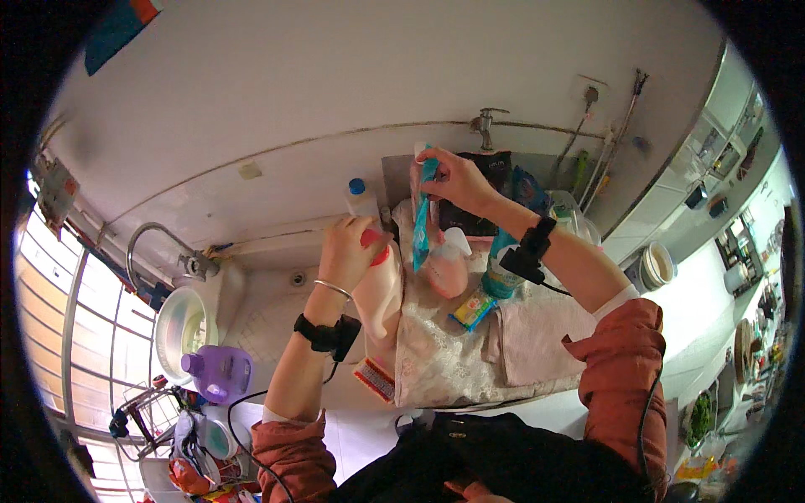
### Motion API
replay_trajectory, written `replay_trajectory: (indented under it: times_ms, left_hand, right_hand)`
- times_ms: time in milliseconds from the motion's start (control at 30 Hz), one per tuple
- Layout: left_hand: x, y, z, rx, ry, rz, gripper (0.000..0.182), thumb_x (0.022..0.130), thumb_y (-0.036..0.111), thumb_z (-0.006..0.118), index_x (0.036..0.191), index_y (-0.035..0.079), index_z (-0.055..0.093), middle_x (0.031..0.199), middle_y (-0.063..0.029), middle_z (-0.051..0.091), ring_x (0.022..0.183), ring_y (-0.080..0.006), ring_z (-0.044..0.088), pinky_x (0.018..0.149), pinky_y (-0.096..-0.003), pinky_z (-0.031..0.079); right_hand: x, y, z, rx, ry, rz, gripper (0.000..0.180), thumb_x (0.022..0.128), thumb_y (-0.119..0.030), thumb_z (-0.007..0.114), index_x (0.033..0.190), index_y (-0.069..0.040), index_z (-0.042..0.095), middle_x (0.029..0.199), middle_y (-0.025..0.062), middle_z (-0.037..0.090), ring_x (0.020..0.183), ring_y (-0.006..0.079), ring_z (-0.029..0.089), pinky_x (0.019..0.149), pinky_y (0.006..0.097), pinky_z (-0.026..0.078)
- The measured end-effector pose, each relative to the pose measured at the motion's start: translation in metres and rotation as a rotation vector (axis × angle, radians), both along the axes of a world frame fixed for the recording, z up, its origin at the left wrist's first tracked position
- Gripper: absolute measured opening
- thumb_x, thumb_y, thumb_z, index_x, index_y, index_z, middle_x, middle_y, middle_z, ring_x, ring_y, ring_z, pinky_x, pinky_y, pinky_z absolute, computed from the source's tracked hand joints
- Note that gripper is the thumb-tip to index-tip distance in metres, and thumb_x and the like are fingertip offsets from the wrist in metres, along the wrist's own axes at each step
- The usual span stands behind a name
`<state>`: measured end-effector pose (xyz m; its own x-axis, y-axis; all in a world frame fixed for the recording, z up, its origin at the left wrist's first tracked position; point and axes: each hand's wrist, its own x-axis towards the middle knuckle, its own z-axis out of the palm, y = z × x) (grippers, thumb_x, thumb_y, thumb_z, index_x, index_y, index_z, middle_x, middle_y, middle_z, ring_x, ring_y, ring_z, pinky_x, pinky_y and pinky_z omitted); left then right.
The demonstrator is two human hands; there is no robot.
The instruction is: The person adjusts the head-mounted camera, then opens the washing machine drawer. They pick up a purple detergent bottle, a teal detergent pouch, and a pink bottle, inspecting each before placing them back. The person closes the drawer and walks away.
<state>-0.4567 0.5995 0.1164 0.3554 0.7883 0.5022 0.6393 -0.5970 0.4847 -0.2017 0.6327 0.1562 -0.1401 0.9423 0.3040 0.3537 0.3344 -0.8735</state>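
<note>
My left hand (344,251) grips the red cap (381,254) of a large cream plastic jug (380,298) with a moulded handle. The jug stands at the left edge of a patterned cloth cover (434,371). Between the thumb and fingers of my right hand (458,182) is a narrow teal packet (421,232), held upright over the back of the cover. Just below it sits a pink bottle with a white top (448,275). A teal bottle (500,283) stands under my right wrist, partly hidden. In front of it lies a yellow and blue wrapped packet (473,310).
A scrubbing brush (375,379) lies left of the cover, and a folded pink cloth (542,346) on its right. Behind are a blue-capped bottle (358,195), a black bag (468,217) and a wall tap (485,126). Leftward stand a purple jug (220,374) and a white basin (179,320).
</note>
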Motion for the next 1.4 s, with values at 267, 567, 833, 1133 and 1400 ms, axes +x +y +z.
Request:
replay_trajectory:
  times_ms: [267,567,833,1133,1400]
  left_hand:
    - [-0.006,0.001,-0.003,0.055,-0.043,-0.07,0.038,0.08,0.03,0.075,0.105,0.003,0.066,0.101,-0.0177,0.068,0.094,-0.036,0.062,0.082,-0.0432,0.051]
    - [-0.009,0.008,-0.008,-0.067,-0.086,-0.119,0.039,0.081,0.029,0.076,0.108,0.004,0.066,0.104,-0.018,0.068,0.094,-0.0354,0.064,0.081,-0.0424,0.052]
    - [-0.005,0.005,-0.009,0.306,0.097,-0.066,0.05,0.083,0.023,0.073,0.129,0.01,0.059,0.126,-0.0154,0.061,0.114,-0.0336,0.055,0.097,-0.0442,0.045]
    - [-0.012,-0.152,-0.062,0.232,-0.051,-0.266,0.028,0.087,0.005,0.066,0.115,0.001,0.064,0.121,-0.0172,0.062,0.113,-0.0356,0.057,0.099,-0.0443,0.045]
    - [0.11,-0.285,-0.131,-0.187,0.129,-0.4,0.037,0.086,0.014,0.068,0.122,0.004,0.062,0.128,-0.0153,0.058,0.118,-0.0351,0.054,0.102,-0.0434,0.042]
  right_hand:
    - [-0.004,-0.018,0.042,0.355,-0.3,-0.023,0.02,0.088,-0.009,0.069,0.108,-0.005,0.065,0.084,0.0085,0.067,0.073,0.0121,0.065,0.065,0.0276,0.051]
    - [0.043,0.006,-0.048,0.15,-0.563,-0.085,0.016,0.081,-0.012,0.067,0.095,-0.005,0.07,0.084,0.0161,0.069,0.078,0.0321,0.067,0.07,0.0383,0.053]
    - [0.053,-0.043,0.02,0.377,-1.1,-0.346,0.019,0.089,-0.024,0.057,0.086,-0.007,0.066,0.08,0.0158,0.066,0.08,0.0382,0.065,0.067,0.0477,0.052]
    - [0.153,-0.331,-0.024,0.25,-0.515,-0.798,0.02,0.092,-0.021,0.065,0.095,-0.002,0.066,0.08,0.0129,0.067,0.072,0.0271,0.067,0.065,0.034,0.051]
    - [0.257,-0.534,-0.327,-0.307,0.085,-1.139,0.06,0.086,-0.018,0.075,0.137,-0.005,0.046,0.131,0.0123,0.053,0.117,0.0217,0.055,0.088,0.0356,0.054]
